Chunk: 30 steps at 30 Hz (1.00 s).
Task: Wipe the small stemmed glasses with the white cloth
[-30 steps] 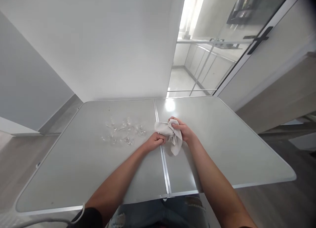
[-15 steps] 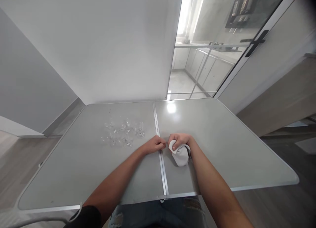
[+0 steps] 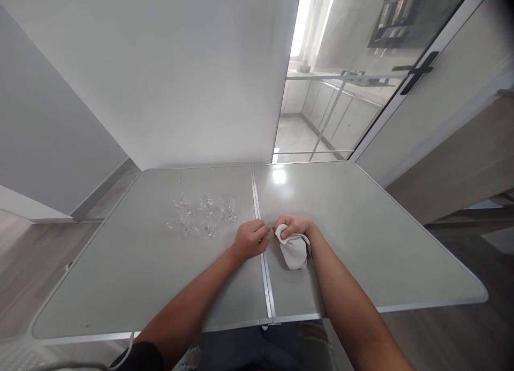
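Observation:
My right hand (image 3: pixel 292 227) is closed round a bunched white cloth (image 3: pixel 295 253), whose loose end hangs down toward the table. Close to it on the left, my left hand (image 3: pixel 251 238) is curled with its fingers pressed together, over the table's centre seam. Whatever lies inside those left fingers is hidden, and a narrow gap parts the two hands. Several clear stemmed glasses (image 3: pixel 209 229) stand in a cluster on the left half of the table, beyond my left hand. Their transparent outlines overlap and are hard to separate.
The pale folding table (image 3: pixel 361 242) has a metal seam (image 3: pixel 265 285) down its middle and a metal rim. A white wall (image 3: pixel 193 82) rises behind it. To the back right are a glass door panel (image 3: pixel 309 130) and a black door handle (image 3: pixel 420 73).
My left hand has turned, so more of its back and knuckles shows, and it bulges a little lower. The right hand with the cloth has hardly moved.

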### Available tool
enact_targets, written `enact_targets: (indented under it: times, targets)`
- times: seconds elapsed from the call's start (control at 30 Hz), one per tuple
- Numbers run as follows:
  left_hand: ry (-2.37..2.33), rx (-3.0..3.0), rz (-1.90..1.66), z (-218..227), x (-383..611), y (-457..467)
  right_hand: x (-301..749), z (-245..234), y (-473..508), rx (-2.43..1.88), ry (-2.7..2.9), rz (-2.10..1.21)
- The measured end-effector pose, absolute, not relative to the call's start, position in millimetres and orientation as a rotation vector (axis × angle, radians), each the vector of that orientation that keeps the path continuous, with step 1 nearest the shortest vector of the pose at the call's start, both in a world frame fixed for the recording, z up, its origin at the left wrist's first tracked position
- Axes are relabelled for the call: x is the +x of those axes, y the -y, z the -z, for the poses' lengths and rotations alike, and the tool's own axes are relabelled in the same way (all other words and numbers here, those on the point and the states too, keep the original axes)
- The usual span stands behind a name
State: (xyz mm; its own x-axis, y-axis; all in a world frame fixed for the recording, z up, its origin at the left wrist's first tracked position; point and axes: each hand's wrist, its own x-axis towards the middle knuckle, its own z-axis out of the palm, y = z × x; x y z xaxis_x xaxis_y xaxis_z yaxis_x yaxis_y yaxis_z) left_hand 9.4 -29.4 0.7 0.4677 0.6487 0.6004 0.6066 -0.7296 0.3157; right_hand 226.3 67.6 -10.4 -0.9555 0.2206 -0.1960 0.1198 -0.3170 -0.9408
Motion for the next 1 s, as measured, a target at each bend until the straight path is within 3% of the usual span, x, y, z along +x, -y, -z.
enact_targets:
  times: [0.1,0.17,0.27,0.5,0.9,1.0]
  targets:
    - [-1.405,2.64,-1.602,-15,3,40,226,10,-67,-0.473,1.796,-2.461]
    - [-1.657,2.563,-1.715,-27,0,43,226,10,-67,-0.487,1.809,-2.447]
    - [-1.958,2.402,-1.671,-38,-1,39,225,9,-68,-0.502,1.826,-2.432]
    - [-2.161,2.209,-1.548,-33,2,25,224,7,-68,-0.516,1.861,-2.433]
    - [-1.937,2.184,-1.671,-24,-16,12,225,8,-65,-0.503,1.853,-2.431]
    - [-1.934,2.215,-1.665,-20,-16,9,225,9,-64,-0.556,1.739,-2.256]
